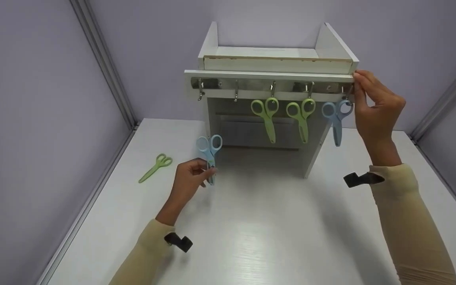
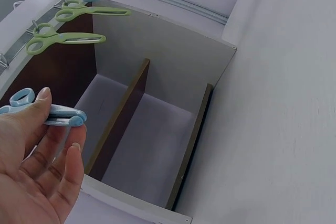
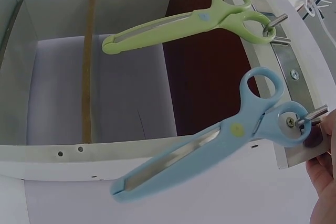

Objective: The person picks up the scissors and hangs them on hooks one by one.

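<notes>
A pair of blue scissors [image 1: 209, 152] stands handles-up just left of the frame's centre, pinched at the blades by the curled fingers of the left hand [image 1: 188, 178], a little below the hook rail [image 1: 212, 83]. At the upper right, the right hand [image 1: 376, 107] rests its fingertips at the rail's end beside a second blue pair [image 1: 337, 114], which hangs from the last hook; whether those fingers pinch the hook or only touch it I cannot tell. Two green scissors [image 1: 266, 113] hang mid-rail, and another green pair [image 1: 156, 168] lies on the table [image 1: 251, 237] at the left. Hanging the held pair well likely means raising a handle ring squarely over a free hook.
</notes>
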